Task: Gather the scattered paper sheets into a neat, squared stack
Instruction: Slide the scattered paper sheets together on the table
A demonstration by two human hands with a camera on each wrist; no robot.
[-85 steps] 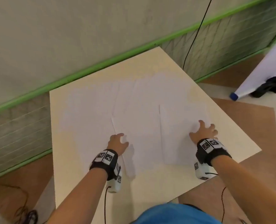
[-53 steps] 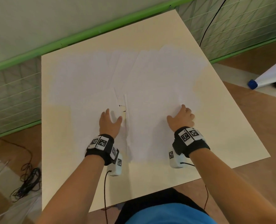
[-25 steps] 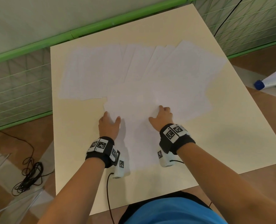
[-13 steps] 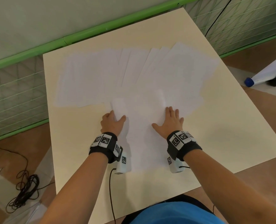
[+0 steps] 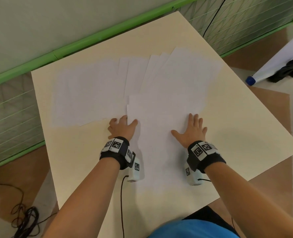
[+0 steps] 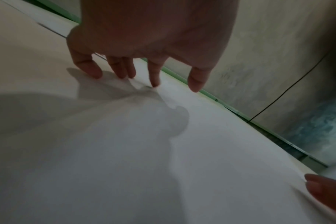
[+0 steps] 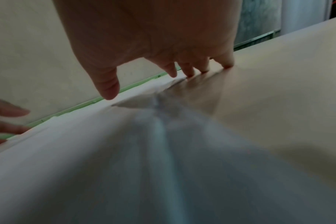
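Note:
Several white paper sheets lie overlapped across the cream table [image 5: 245, 134]. One batch spreads at the left [image 5: 87, 97], a fan lies at the back right [image 5: 180, 76], and a nearer pile [image 5: 159, 148] sits between my hands. My left hand [image 5: 122, 126] is at that pile's left edge, fingertips [image 6: 153, 81] pressing paper that wrinkles under them, thumb raised. My right hand [image 5: 192, 130] lies flat with spread fingers at the pile's right edge, its fingertips [image 7: 189, 72] touching down where paper meets table. Neither hand grips anything.
A green rail [image 5: 90, 40] and a wall run along the table's far side. Black cables [image 5: 25, 219] lie on the floor at the left. A white roll with a blue cap [image 5: 250, 80] and a dark object [image 5: 290, 69] sit on the floor at the right.
Both hands have slid the sheets inward, so they now overlap in the middle. Over the last second my right hand went from the pile's centre to its right edge and flattened.

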